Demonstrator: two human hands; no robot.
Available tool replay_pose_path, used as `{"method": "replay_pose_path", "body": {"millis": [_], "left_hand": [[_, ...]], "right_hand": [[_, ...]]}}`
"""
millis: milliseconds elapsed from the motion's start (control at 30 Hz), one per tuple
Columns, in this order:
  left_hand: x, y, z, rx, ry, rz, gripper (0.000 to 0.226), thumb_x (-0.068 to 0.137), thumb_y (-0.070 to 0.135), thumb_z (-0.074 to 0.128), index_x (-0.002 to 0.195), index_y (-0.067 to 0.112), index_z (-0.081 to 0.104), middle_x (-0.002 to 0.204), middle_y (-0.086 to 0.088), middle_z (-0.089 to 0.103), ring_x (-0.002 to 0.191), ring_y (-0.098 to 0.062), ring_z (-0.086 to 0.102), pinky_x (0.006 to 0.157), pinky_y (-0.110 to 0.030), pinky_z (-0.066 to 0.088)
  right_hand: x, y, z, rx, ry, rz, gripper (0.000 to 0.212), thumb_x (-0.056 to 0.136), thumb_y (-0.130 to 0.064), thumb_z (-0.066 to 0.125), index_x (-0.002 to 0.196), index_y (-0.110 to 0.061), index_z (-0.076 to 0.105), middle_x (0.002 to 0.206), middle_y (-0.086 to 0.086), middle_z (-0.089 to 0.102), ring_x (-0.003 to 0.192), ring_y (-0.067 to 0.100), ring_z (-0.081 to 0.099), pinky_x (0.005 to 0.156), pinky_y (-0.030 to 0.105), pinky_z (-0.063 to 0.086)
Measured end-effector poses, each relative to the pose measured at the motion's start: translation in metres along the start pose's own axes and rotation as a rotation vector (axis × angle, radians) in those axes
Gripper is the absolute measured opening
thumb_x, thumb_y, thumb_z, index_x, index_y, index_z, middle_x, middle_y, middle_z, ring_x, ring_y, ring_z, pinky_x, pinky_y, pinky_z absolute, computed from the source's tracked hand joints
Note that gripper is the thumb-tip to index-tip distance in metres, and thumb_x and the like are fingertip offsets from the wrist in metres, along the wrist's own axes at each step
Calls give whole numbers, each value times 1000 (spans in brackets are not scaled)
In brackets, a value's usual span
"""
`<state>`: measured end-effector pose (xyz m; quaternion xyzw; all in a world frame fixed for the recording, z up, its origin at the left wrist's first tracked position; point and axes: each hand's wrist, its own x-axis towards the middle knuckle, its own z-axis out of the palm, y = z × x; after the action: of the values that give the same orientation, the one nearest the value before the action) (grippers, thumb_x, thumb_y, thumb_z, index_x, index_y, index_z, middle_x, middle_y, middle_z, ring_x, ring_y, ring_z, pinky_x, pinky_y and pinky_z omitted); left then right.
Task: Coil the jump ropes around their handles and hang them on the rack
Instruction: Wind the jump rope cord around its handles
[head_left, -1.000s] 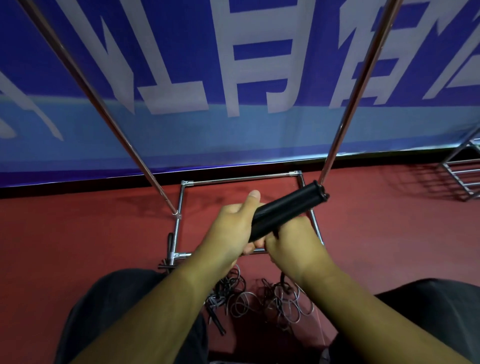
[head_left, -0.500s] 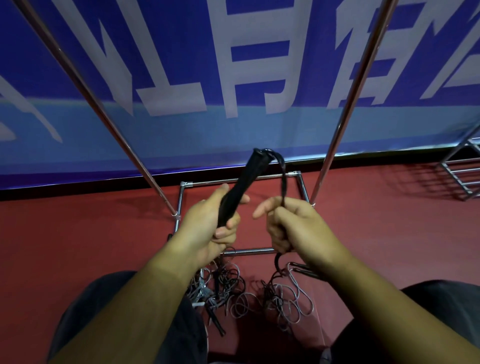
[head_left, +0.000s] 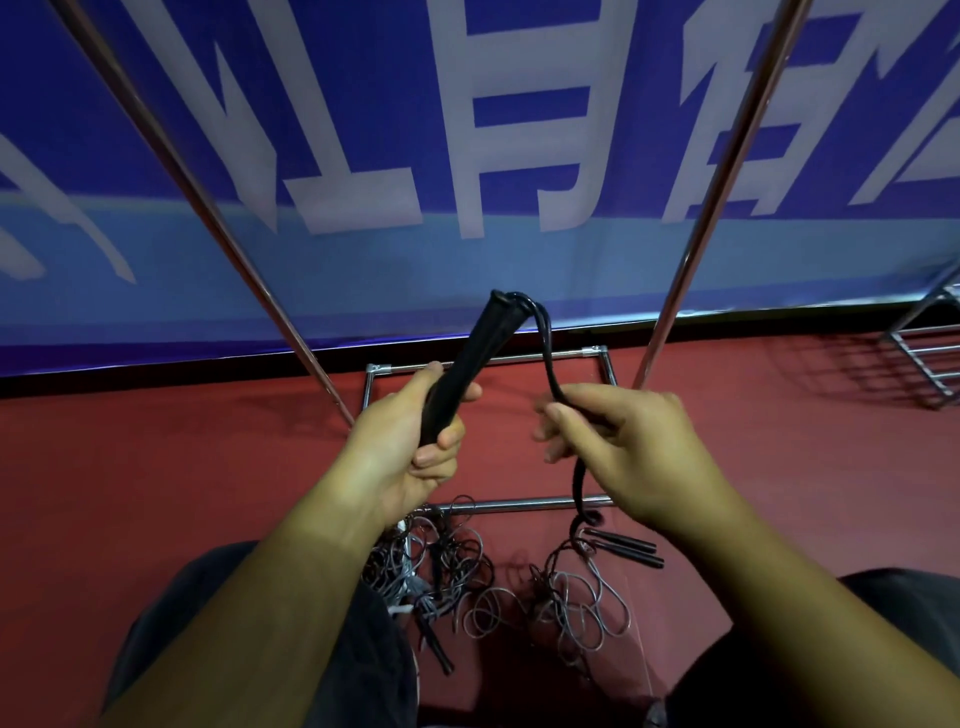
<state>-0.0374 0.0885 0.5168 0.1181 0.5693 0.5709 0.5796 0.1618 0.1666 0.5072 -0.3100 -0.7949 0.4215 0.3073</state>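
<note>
Red floor, blue banner behind: left hand (head_left: 410, 441) grips paired handles (head_left: 467, 369) upright, right hand (head_left: 623, 441) pinches rope (head_left: 548, 358) taut for wrapping.

1. Straight ahead of me, a big blue banner (head_left: 623, 67) fills the wall, with large white characters (head_left: 358, 171) running across it.
2. Lower down, the banner turns to a paler blue band (head_left: 415, 270).
3. Under that, a thin black strip (head_left: 156, 371) runs along the foot of the wall.
4. The floor (head_left: 779, 457) is dull red all the way across.
5. Far right, a metal frame (head_left: 930, 364) pokes in at the edge, only partly in view, throwing striped shadow on the red beside it.
6. Down low, my dark trouser legs: left leg (head_left: 374, 675), right leg (head_left: 909, 623).
</note>
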Motion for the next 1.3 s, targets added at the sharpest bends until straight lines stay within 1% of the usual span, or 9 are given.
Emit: {"method": "replay_pose_path", "body": {"millis": [100, 200, 333, 467, 533, 633, 900, 1067, 1300], "left_hand": [[-1, 0, 0, 17, -12, 7, 45, 108, 42, 43, 94, 6, 67, 48, -3, 37, 31, -6, 21, 37, -20, 12], [0, 1, 0, 19, -57, 2, 45, 107, 44, 44, 92, 8, 68, 48, -3, 36, 31, -6, 22, 34, -19, 15], [0, 0, 1, 14, -58, 2, 45, 107, 44, 45, 91, 8, 67, 48, -3, 36, 32, -6, 22, 33, -19, 15], [2, 1, 0, -18, -9, 16, 45, 108, 42, 42, 93, 7, 65, 48, -3, 37, 32, -5, 21, 35, -18, 13], [2, 0, -1, -33, 8, 18, 44, 108, 41, 43, 92, 7, 65, 48, -3, 37, 32, -5, 21, 35, -18, 13], [3, 0, -1, -56, 22, 23, 43, 108, 40, 45, 92, 6, 65, 49, -3, 37, 32, -5, 22, 33, -17, 15], [-1, -11, 12, -13, -40, 36, 51, 107, 47, 42, 100, 4, 70, 49, -5, 40, 32, -7, 23, 32, -19, 17], [-2, -26, 33, 58, -20, 84, 55, 109, 44, 41, 114, -6, 64, 46, -7, 44, 31, -10, 26, 32, -19, 21], [-3, -36, 49, 358, 37, 206, 60, 109, 46, 36, 76, 6, 66, 47, -10, 48, 32, -15, 34, 36, -21, 28]], "right_hand": [[-2, 7, 2, -262, 228, -120, 23, 94, -6, 68, 108, -21, 78, 67, -6, 70, 61, -2, 67, 62, 19, 54], [1, 9, -1, -237, 350, -82, 37, 92, -2, 68, 121, -25, 75, 66, -5, 69, 56, 4, 63, 57, 12, 46], [5, -2, -1, 208, 144, 155, 26, 100, -6, 60, 116, -18, 77, 58, -23, 58, 51, -5, 51, 57, 8, 38], [11, -6, -5, 680, -79, 451, 46, 97, -44, 47, 89, -12, 79, 58, -2, 23, 52, 13, 14, 53, 29, 14], [13, -6, -4, 830, -161, 518, 58, 95, -52, 39, 83, -9, 77, 60, 0, 22, 56, 16, 12, 56, 32, 16], [11, -8, -1, 932, -174, 493, 42, 101, -39, 42, 83, -10, 65, 64, -1, 27, 59, 16, 21, 60, 32, 28], [-4, 9, 18, 4, 26, 202, 38, 107, -41, 39, 82, -25, 62, 52, 2, 44, 48, 15, 39, 53, 35, 39], [-9, 2, 36, 15, 53, 307, 57, 104, -55, 30, 68, -22, 61, 51, -1, 53, 49, 14, 49, 58, 40, 48], [-10, 9, 42, 117, -46, 362, 56, 111, -40, 28, 70, -18, 59, 72, 4, 72, 69, 20, 65, 75, 41, 53]]}}
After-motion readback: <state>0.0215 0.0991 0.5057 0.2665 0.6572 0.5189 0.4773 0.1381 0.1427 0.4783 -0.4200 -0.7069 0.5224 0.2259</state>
